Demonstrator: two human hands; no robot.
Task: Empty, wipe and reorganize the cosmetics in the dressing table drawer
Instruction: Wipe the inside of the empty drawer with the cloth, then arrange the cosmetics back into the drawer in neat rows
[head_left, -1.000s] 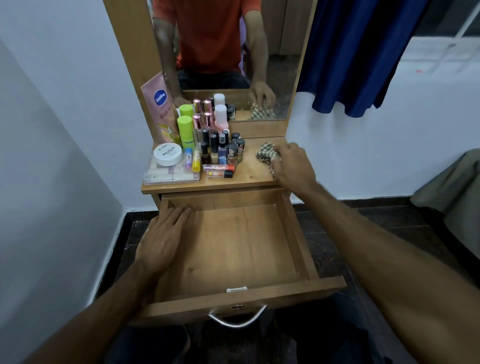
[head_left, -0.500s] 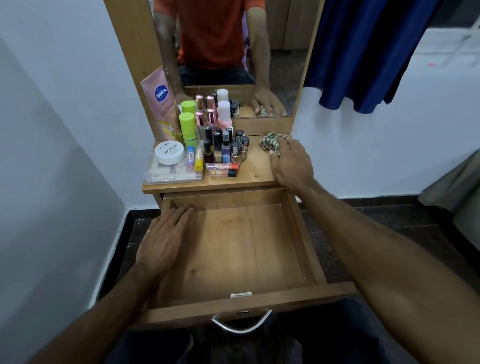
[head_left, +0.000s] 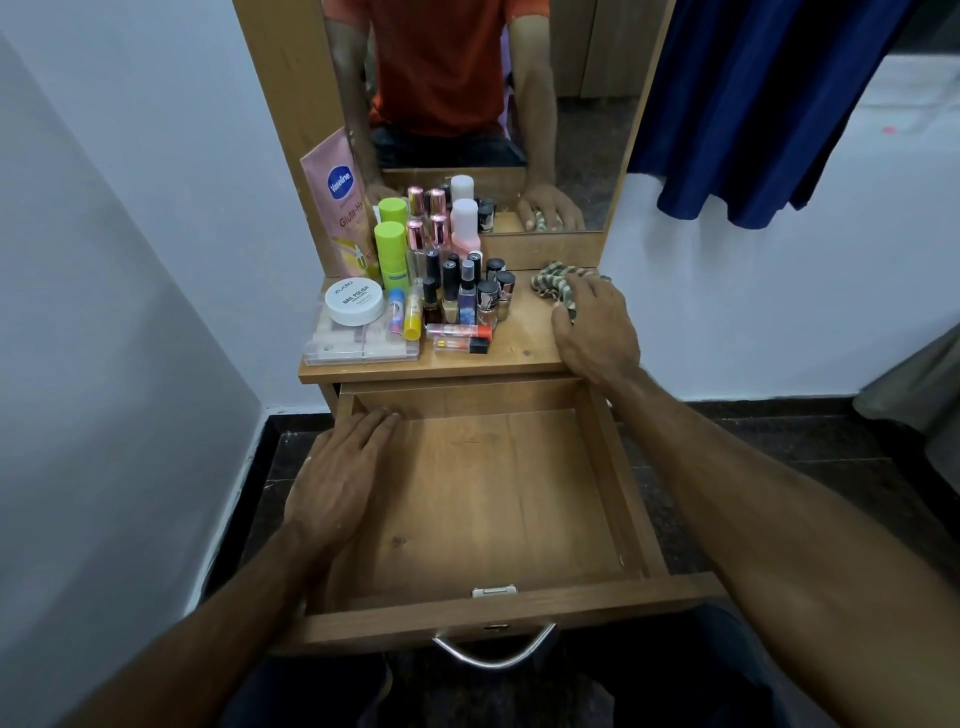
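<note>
Drawer (head_left: 483, 499) is sitting pulled out, nothing inside. Left hand (head_left: 337, 478) is resting flat on the drawer's left inner edge, fingers straight and together, gripping nothing. Right hand (head_left: 592, 332) is lying on the worktop (head_left: 524, 348), fingers pressing down on a checked cloth (head_left: 553, 278) at the back right. Cosmetics (head_left: 447, 291) are standing crowded on the worktop's left half, below the mirror (head_left: 587, 130).

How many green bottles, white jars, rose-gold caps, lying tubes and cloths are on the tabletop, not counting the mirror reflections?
Green bottle: 1
White jar: 1
Rose-gold caps: 2
Lying tubes: 2
Cloth: 1
Total: 7
</note>
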